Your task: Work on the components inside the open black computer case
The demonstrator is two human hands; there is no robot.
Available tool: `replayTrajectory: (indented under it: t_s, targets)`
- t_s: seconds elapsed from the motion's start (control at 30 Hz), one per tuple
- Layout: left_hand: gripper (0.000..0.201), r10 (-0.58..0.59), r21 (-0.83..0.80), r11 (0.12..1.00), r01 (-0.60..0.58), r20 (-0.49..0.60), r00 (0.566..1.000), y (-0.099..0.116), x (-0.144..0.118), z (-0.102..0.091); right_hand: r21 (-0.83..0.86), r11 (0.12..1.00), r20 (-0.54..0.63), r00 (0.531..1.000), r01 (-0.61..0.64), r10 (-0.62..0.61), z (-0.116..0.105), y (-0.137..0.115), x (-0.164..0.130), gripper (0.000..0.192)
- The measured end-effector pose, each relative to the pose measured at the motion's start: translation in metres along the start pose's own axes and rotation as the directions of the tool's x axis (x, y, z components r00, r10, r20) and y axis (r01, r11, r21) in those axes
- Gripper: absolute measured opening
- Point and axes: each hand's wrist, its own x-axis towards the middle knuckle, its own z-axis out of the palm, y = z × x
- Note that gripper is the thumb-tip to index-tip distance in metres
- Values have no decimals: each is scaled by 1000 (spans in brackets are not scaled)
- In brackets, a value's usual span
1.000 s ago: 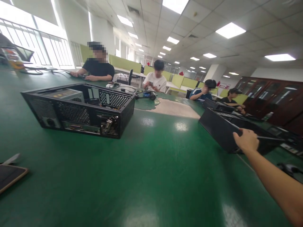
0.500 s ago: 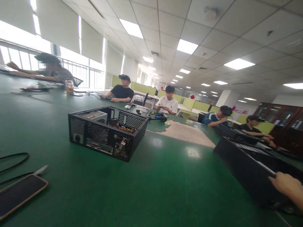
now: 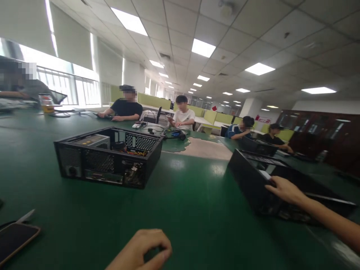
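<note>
My right hand (image 3: 284, 190) stretches out to the right and grips the near top edge of a black computer case (image 3: 253, 180) lying on the green table (image 3: 185, 210). A white slip shows just beyond my fingertips. My left hand (image 3: 143, 251) comes in at the bottom edge, fingers curled shut over the table with nothing visible in them. A second black computer case (image 3: 108, 161), open on top with wires and a power supply inside, stands farther off at the left centre.
A phone (image 3: 15, 240) lies at the bottom left beside a white strip. Several people sit along the table's far side, with headsets, cables and another dark case near them. A drink glass (image 3: 46, 103) stands far left. Dark cabinets line the right wall.
The view swung and the right case now sits nearer the middle. My right hand slid along its top edge. My left hand has come into view at the bottom.
</note>
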Motion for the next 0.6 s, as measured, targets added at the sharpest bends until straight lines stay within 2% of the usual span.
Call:
replayTrajectory:
  t_s: [0.13, 0.2, 0.27, 0.33, 0.37, 0.43, 0.5, 0.53, 0.57, 0.6]
  targets:
    - [20, 194, 35, 980, -194, -24, 981, 41, 33, -16, -36, 999, 20, 1000, 25, -24, -10, -106, -36, 30]
    - [20, 318, 26, 948, -317, -47, 947, 63, 54, -25, -51, 999, 2, 1000, 17, -17, -17, -169, -62, 27]
    - [18, 415, 29, 910, -414, -94, 905, 85, 78, -33, -13, 998, 5, 998, 63, -63, -28, -232, -92, 28]
    - [17, 481, 62, 877, -477, -139, 866, 104, 106, -38, 108, 975, 39, 979, 193, -198, -42, -286, -118, 34]
    - [17, 500, 94, 866, -491, -154, 852, 112, 121, -40, 201, 932, 65, 945, 301, -319, -51, -306, -127, 36]
    - [19, 516, 196, 851, -488, -137, 845, 123, 151, -41, 390, 769, 93, 809, 506, -580, -67, -330, -129, 36]
    - [24, 455, 410, 819, -402, -36, 890, 127, 179, -37, 488, 630, 120, 668, 604, -734, -75, -332, -111, 33]
    - [26, 383, 525, 780, -341, 32, 923, 126, 191, -33, 486, 615, 158, 630, 621, -761, -74, -326, -97, 33]
    - [27, 289, 623, 728, -286, 100, 952, 122, 202, -28, 440, 645, 225, 619, 625, -753, -69, -318, -81, 33]
    - [25, 187, 694, 677, -244, 159, 969, 117, 211, -21, 361, 696, 306, 627, 620, -717, -60, -307, -66, 32]
